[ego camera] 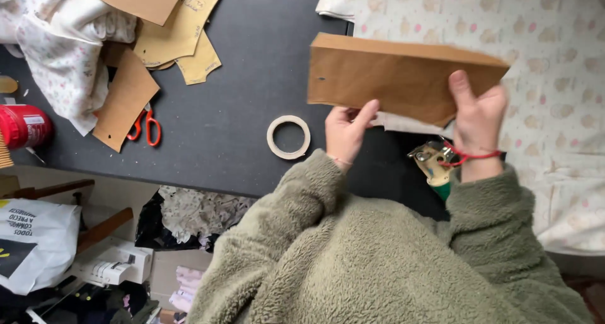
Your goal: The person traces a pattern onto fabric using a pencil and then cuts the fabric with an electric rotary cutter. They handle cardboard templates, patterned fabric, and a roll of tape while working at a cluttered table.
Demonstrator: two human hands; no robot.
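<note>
Head view: both hands hold a brown cardboard pattern piece (397, 75) raised above the dark surface (252, 97). The left hand (346, 132) grips its lower edge near the middle, fingers (367, 113) clenched on the card with the thumb side against the underside. The right hand (479, 113) grips the lower right corner, its thumb (460, 88) pressed flat on the front face, the other fingers hidden behind. The piece is long, tapered toward the right, and tilted slightly, overlapping the edge of a pale printed fabric (554, 66) spread on the right. A red cord (472, 155) circles the right wrist; just beside it lies a metal tool with a green handle (435, 163), partly hidden. A roll of tape (288, 137) lies flat on the surface, near the left hand but apart from it. Further left: orange-handled scissors (146, 125) partly under a brown card (125, 100), more tan pattern pieces (179, 31), bunched floral fabric (63, 40), and a red container (24, 125) at the edge. Both sleeves are green fleece (353, 255).
</note>
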